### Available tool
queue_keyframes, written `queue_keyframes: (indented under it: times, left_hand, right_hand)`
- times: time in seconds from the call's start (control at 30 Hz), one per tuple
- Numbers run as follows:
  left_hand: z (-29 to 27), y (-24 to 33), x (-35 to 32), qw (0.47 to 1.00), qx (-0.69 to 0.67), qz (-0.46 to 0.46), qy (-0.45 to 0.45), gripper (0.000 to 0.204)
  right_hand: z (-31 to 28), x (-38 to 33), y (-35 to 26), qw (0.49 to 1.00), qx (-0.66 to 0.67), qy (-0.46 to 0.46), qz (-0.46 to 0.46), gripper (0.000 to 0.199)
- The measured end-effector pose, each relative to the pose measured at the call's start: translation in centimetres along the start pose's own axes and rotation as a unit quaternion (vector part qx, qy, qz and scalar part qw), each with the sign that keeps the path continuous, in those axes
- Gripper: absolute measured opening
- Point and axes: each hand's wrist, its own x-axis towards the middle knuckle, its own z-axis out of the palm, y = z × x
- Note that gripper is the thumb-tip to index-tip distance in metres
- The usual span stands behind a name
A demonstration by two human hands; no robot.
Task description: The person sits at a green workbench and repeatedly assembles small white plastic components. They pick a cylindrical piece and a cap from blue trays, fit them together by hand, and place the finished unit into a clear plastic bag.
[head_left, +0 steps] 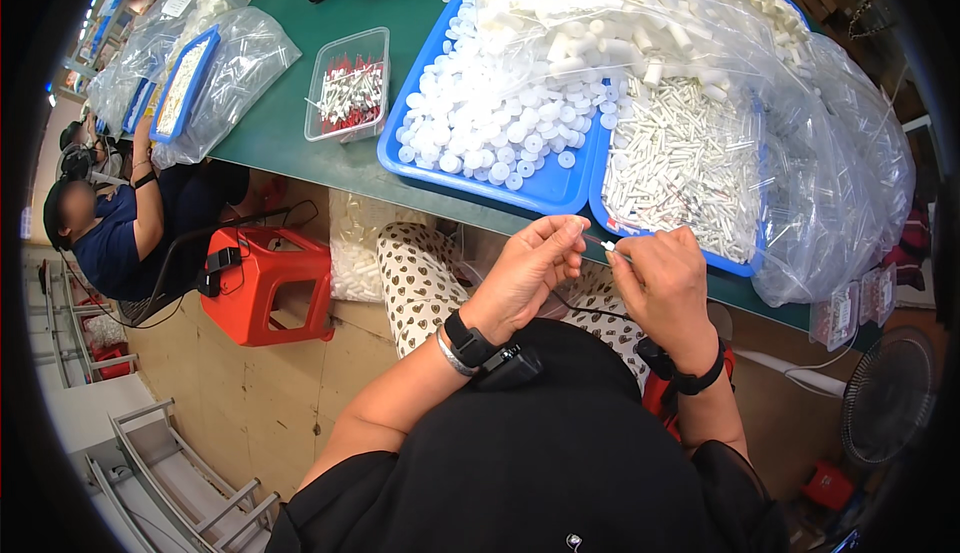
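Just in front of the table edge, my left hand (532, 271) pinches the end of a thin reddish rod (594, 240) between thumb and fingertips. Close beside it, my right hand (662, 275) is closed on a small white tube-shaped piece (608, 246) at the rod's other end. How far the rod goes into the white piece is too small to tell. Beyond my hands, one blue tray (560, 193) holds translucent white discs (480, 118). Next to it, another blue tray (738, 267) is filled with short thin white tubes (680, 168).
A clear plastic box (318, 103) of red-and-white pieces stands left of the trays on the green table (270, 133). A clear bag of white foam-like cylinders (640, 23) overhangs both trays. A red stool (265, 288) and a seated person (120, 238) are left; a fan (888, 393) is right.
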Motion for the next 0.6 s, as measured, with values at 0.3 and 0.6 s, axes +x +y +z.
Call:
queue_keyframes:
  times: [0.3,0.6]
  left_hand:
    - [-0.13,0.27,0.05,0.997,-0.062,-0.033,-0.025,0.034]
    - [0.05,0.17,0.18,0.997,-0.063,-0.039,-0.013,0.035]
  right_hand:
    - [-0.16,-0.04,-0.21,0.999,0.031,-0.034,0.024,0.011]
    - [0.58,0.06,-0.26,0.999,-0.038,0.015,-0.025,0.014]
